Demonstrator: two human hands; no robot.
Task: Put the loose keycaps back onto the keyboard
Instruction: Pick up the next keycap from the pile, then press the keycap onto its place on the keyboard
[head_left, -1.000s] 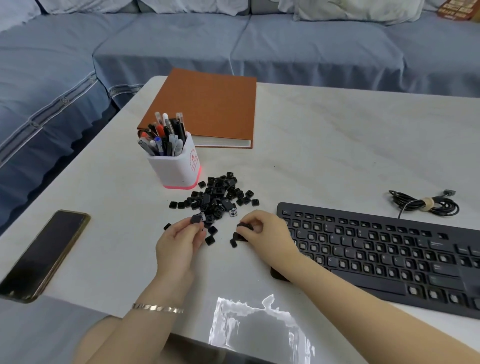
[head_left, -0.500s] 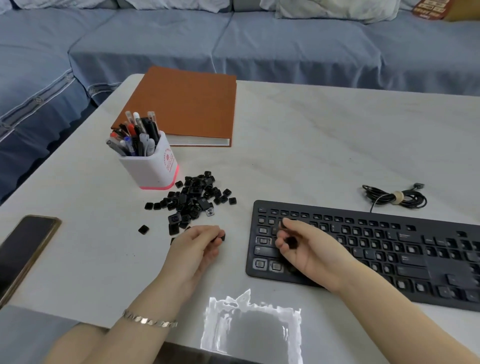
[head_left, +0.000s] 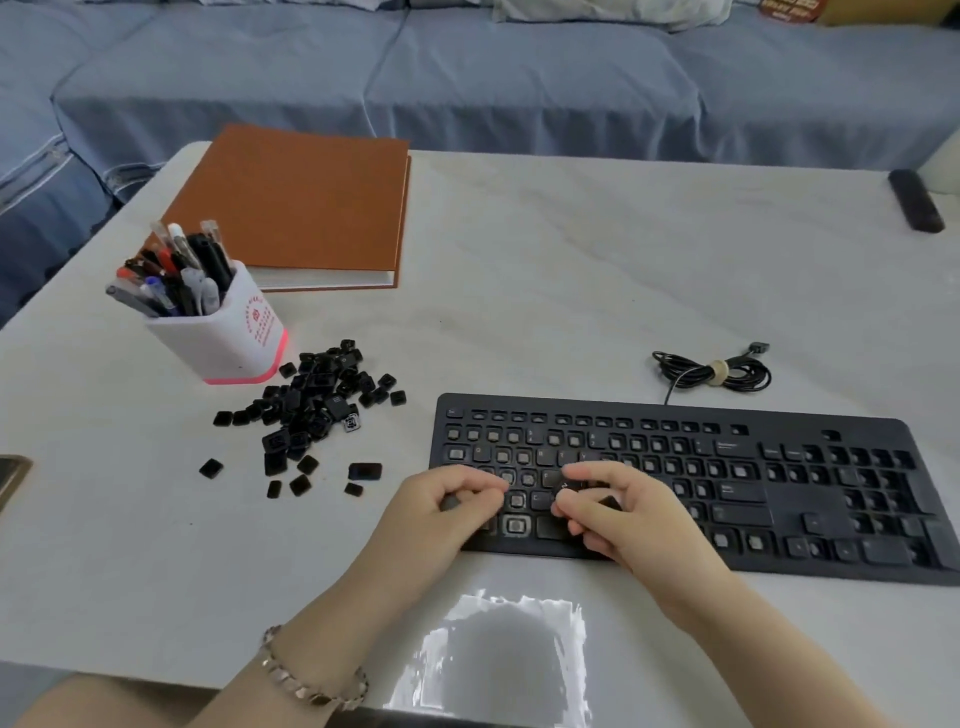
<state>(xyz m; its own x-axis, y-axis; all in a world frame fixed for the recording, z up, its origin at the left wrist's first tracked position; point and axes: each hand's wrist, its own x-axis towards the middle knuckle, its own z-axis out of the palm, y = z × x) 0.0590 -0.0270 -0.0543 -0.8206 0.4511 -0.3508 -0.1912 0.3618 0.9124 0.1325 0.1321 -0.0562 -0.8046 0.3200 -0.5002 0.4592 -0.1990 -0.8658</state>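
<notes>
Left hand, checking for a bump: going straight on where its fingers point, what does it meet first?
Probably the right hand pinching a keycap, just across the keyboard from the left hand; depth unclear.

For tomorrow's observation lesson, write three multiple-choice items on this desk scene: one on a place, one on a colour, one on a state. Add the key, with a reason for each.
1. Where does the pile of loose keycaps lie?
A. In a drawer
B. Between the pen holder and the keyboard
C. On the floor

2. What colour is the cover of the book?
A. Green
B. White
C. Orange-brown

3. What is the right hand doing?
A. Pinching a keycap over the keyboard
B. Resting flat and empty
C. Waving in the air

Key:
1 B: the pile sits with the holder on one side and the keyboard on the other.
2 C: the whole cover is orange-brown.
3 A: thumb and fingertips close on a black cap above the left-hand keys.
</notes>
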